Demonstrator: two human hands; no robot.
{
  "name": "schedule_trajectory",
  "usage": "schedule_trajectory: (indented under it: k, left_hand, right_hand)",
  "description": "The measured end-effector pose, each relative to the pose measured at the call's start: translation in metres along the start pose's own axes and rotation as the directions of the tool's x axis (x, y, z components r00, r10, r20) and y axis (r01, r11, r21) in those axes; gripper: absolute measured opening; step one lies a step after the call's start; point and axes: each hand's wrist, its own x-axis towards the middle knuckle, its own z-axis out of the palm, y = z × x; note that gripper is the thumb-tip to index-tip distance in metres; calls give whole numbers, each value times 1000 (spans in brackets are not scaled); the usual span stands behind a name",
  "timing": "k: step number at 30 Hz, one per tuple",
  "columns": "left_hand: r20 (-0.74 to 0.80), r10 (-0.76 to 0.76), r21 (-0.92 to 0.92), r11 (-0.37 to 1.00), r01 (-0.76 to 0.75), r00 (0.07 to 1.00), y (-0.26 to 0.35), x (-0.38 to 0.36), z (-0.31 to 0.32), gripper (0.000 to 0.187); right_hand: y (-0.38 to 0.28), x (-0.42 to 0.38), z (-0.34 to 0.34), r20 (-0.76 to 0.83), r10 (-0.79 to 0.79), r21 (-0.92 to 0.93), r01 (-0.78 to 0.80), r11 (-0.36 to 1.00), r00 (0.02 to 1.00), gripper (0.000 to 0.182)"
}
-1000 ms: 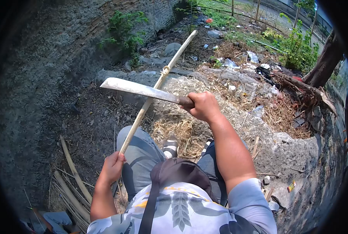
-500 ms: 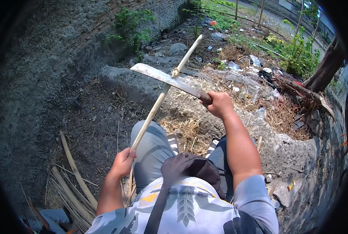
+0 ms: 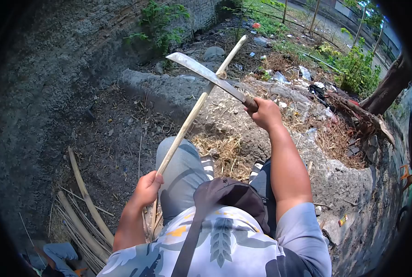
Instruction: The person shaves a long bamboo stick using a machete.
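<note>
My left hand [image 3: 148,188] is closed around the lower end of a long, pale wooden stick [image 3: 186,126], which slants up and away to the right past my knee. In my right hand [image 3: 266,114] is the dark handle of a machete [image 3: 200,70]. Its long metal blade lies across the upper part of the stick, pointing up and left. A small curl of shaving shows at the blade's edge where the two cross. The blade hides a short piece of the stick.
Several cut poles and thin strips [image 3: 89,212] lie at the lower left. Another person's leg [image 3: 60,256] shows in the bottom left corner. A rough wall [image 3: 44,92] runs along the left. Wood shavings [image 3: 222,150], a stone ledge [image 3: 155,90] and a tree trunk [image 3: 390,87] are around me.
The machete has moved up and right along the stick, away from my left hand. My left hand keeps its grip at the lower end.
</note>
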Motion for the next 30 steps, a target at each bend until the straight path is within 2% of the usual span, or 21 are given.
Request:
schedule_trajectory:
  k: [4, 8, 11, 12, 16, 20, 23, 30]
  left_hand:
    - [-6, -17, 59, 998, 18, 1000, 2, -4, 1, 43]
    - [-50, 41, 95, 995, -37, 998, 0, 1, 8, 41]
    - [-64, 27, 70, 997, -22, 998, 0, 7, 13, 39]
    - [-59, 2, 41, 999, 1, 998, -1, 8, 14, 39]
    - [-51, -57, -27, 998, 56, 997, -7, 12, 15, 37]
    - [-65, -73, -47, 996, 70, 995, -4, 10, 17, 36]
    - [-48, -65, -62, 996, 62, 997, 3, 10, 19, 35]
    - [-10, -69, -114, 991, 68, 998, 6, 12, 22, 35]
  right_hand:
    - [9, -4, -5, -26, 79, -6, -79, 997, 997, 40]
    - [12, -11, 3, 32, -46, -36, 47, 998, 998, 37]
    - [13, -6, 14, 30, -289, -101, 291, 951, 957, 30]
    - [10, -8, 15, -18, -387, -87, 384, 919, 922, 24]
    - [-8, -10, 17, 29, -515, -105, 515, 851, 857, 23]
    - [-6, -9, 19, 21, -540, -92, 540, 837, 841, 23]
    - [-6, -11, 9, 45, -497, -68, 499, 864, 867, 16]
    - [4, -11, 6, 27, -453, -41, 454, 890, 891, 23]
